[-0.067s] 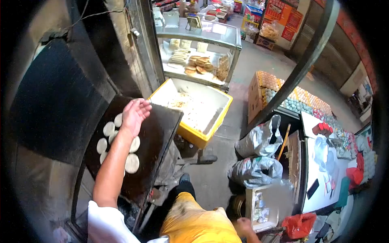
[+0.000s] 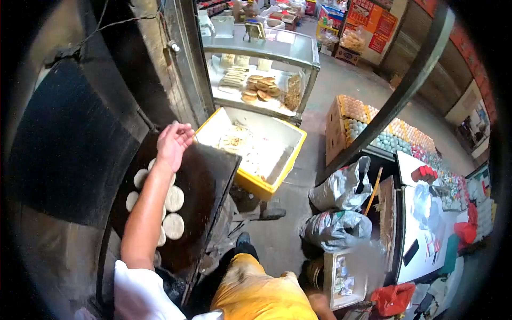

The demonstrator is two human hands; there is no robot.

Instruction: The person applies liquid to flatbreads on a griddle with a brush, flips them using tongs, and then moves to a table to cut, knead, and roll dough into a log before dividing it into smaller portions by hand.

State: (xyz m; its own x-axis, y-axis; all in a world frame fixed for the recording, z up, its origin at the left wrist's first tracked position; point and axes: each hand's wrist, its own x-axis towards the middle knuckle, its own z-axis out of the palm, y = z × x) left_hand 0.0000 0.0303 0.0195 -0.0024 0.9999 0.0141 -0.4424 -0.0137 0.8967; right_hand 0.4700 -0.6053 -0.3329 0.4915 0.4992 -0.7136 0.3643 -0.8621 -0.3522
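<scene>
My left hand [image 2: 173, 146] reaches over the dark griddle [image 2: 205, 181], its fingers apart and nothing visible in them. Several pale, flat dough rounds [image 2: 174, 226] lie on the griddle, close to my forearm. That forearm covers part of some of them. Low in the view, my right hand [image 2: 320, 304] hangs beside my yellow apron [image 2: 266, 293], near an open box [image 2: 345, 281] with what look like banknotes inside. Its fingers cannot be made out.
A yellow-rimmed white foam box [image 2: 292, 140] with crumbs stands behind the griddle. Beyond it, a glass case [image 2: 312, 69] holds browned flatbreads [image 2: 261, 88]. Egg trays [image 2: 389, 140], silver bags [image 2: 341, 189] and a white table [image 2: 410, 266] are to the right.
The view has shifted slightly. My left hand has moved a little up and left over the griddle, and my right hand sits slightly lower in view.
</scene>
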